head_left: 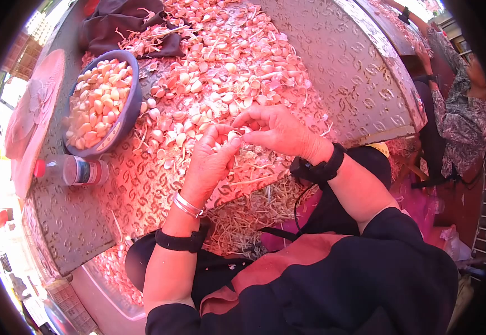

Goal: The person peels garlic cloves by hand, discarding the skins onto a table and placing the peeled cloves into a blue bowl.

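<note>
Both hands meet over the near part of a heap of garlic cloves and skins. My left hand, with a silver bracelet at the wrist, pinches a small pale garlic clove between thumb and forefinger. From the right, my right hand reaches to the same clove, its thumb and forefinger closed at the clove's edge. Whether a bit of skin is between those fingertips is too small to tell. A blue bowl full of peeled cloves stands left of the heap.
A capped plastic bottle lies by the bowl, beside a straw hat. Dark cloth lies at the table's far left. Stalks fill the space below the table's near edge. Another person sits at the right.
</note>
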The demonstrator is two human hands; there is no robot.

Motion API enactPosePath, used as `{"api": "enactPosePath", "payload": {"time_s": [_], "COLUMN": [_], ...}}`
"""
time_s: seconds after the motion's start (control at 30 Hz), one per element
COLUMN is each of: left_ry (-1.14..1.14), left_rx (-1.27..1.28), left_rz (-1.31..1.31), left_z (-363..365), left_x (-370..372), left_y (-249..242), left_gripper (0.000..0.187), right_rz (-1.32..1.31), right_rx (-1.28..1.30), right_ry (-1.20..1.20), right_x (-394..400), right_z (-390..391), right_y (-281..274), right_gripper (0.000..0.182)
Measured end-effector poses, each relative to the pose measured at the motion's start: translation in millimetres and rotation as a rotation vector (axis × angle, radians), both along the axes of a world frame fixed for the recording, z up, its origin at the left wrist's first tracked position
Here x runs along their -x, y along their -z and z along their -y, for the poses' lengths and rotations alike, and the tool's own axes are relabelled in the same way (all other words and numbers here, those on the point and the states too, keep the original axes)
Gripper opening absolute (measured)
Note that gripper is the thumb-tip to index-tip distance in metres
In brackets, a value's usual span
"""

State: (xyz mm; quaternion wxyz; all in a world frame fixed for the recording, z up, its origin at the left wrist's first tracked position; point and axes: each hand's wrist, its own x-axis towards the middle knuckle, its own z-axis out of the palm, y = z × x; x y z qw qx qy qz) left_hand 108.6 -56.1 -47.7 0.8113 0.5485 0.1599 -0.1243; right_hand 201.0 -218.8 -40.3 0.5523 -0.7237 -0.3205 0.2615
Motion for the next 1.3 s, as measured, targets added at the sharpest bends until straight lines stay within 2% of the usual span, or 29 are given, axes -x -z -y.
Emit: {"api": "enactPosePath", "payload": {"time_s": [0.07,0.13,0.17,0.23,0.3,0.37,0.43,0.47,0.5,0.57,0.63,0.7,0.87,0.9,0.97,1.0,1.07,1.23,1.3], "left_ry": [-0.007,-0.108,-0.106,-0.206,-0.233,-0.258,-0.306,-0.283,-0.284,-0.278,-0.284,-0.262,-0.218,-0.176,-0.135,-0.041,0.063,-0.005,-0.071], "left_rx": [-0.066,0.042,0.041,0.018,0.072,0.126,0.303,0.401,0.398,0.666,0.624,0.472,0.435,0.351,0.267,0.151,0.019,-0.061,-0.101], "left_rz": [0.028,0.118,0.117,0.197,0.144,0.089,-0.021,0.005,0.007,-0.009,-0.005,-0.017,-0.056,-0.047,-0.039,-0.024,0.009,0.025,0.113], "left_z": [3,4,5,10,15,16,11,8,3,-6,-11,-10,-6,-4,0,2,8,19,23], "left_x": [0,1,1,2,6,7,8,10,9,8,6,3,4,4,5,4,4,10,12], "left_y": [0,5,8,13,10,8,7,7,6,5,11,8,20,18,9,4,6,27,28], "left_gripper": [0.01,0.009,0.009,0.009,0.008,0.007,0.007,0.008,0.008,0.011,0.013,0.015,0.02,0.022,0.023,0.024,0.022,0.018,0.016], "right_rz": [-0.015,-0.268,-0.269,-0.528,-0.536,-0.405,-0.426,-0.446,-0.445,-0.469,-0.416,-0.362,-0.209,-0.208,-0.403,-0.404,-0.486,-0.286,-0.06], "right_rx": [-0.008,-0.091,-0.093,-0.008,-0.014,-0.062,-0.073,-0.082,-0.084,-0.056,-0.051,-0.048,0.092,0.093,0.143,0.143,0.274,0.31,0.33], "right_ry": [-0.091,0.113,0.115,0.02,0.062,0.116,0.097,0.072,0.07,0.134,0.146,0.161,0.071,0.071,-0.027,-0.024,-0.064,-0.089,-0.112], "right_x": [1,9,11,14,22,26,25,24,23,22,19,17,12,12,10,8,4,20,22], "right_z": [-1,-7,-7,-7,-11,-13,-11,-12,-12,-11,-10,-8,-5,-5,-4,-3,-2,-3,-3], "right_y": [-2,-7,-6,-3,-3,2,3,3,2,2,10,13,-2,-4,-6,-7,-7,5,10], "right_gripper": [0.028,0.024,0.024,0.02,0.019,0.019,0.019,0.019,0.019,0.011,0.016,0.022,0.041,0.041,0.04,0.04,0.034,0.027,0.064]}}
